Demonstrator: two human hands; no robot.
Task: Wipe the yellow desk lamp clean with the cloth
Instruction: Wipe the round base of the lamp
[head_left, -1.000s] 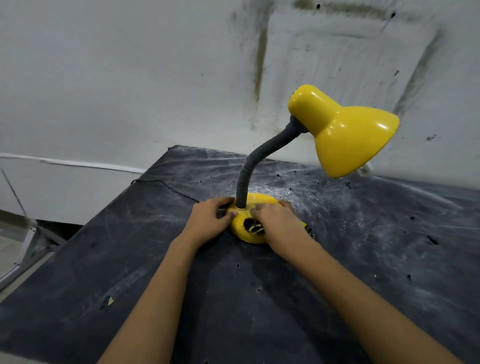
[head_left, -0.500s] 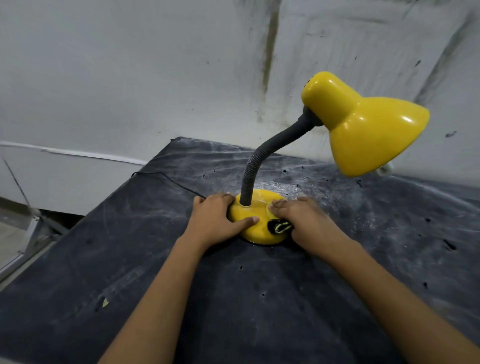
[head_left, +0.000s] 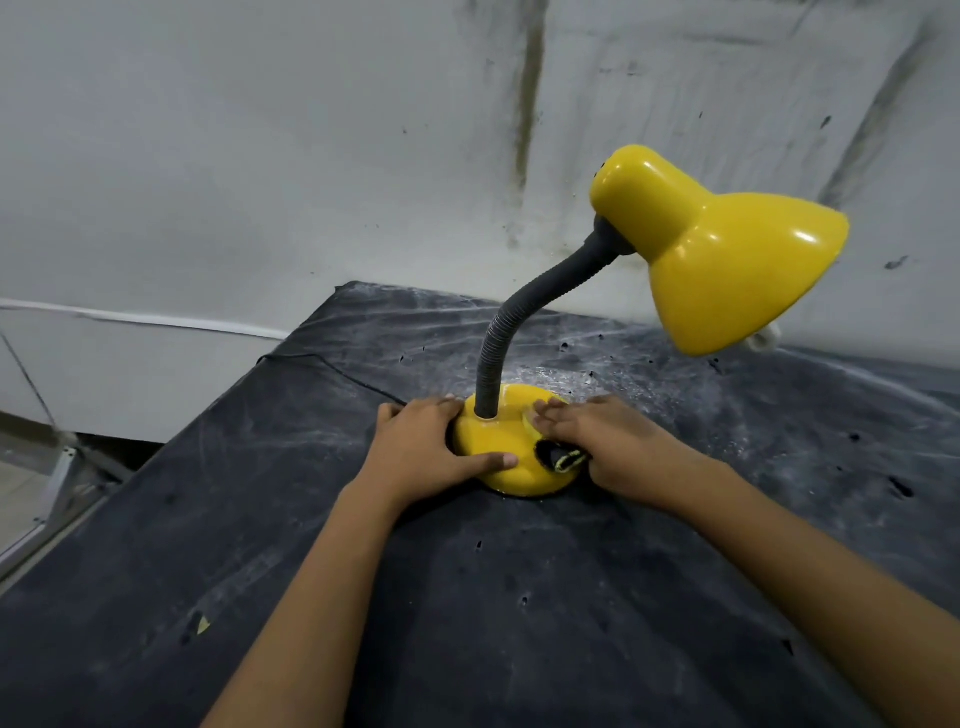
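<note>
No text, label, brand, number or sign can be read anywhere in the view. The only marking is a small black patch with yellowish strokes (head_left: 563, 459) just beside the right hand (head_left: 613, 441), too blurred to make out.

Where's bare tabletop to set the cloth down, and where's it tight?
Free: the dark table between the two forearms, its near-left corner, and the right side below the shade. Tight: around the lamp base, with left hand, right hand, cloth and the cord behind.
</note>
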